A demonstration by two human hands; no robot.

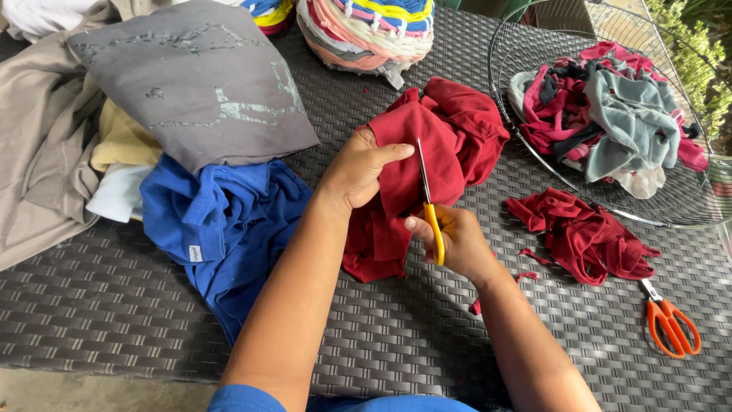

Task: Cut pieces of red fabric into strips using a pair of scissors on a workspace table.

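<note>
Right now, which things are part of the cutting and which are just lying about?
In use: left hand, right hand, yellow scissors, red cloth.
Lying about: orange scissors, red scraps, blue shirt, grey shirt, wire basket.

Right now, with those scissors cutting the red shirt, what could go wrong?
The left hand holds the red shirt right beside the blades of the yellow scissors in the right hand, so a thumb might get nicked. The bunched cloth could also be cut crooked.
</note>
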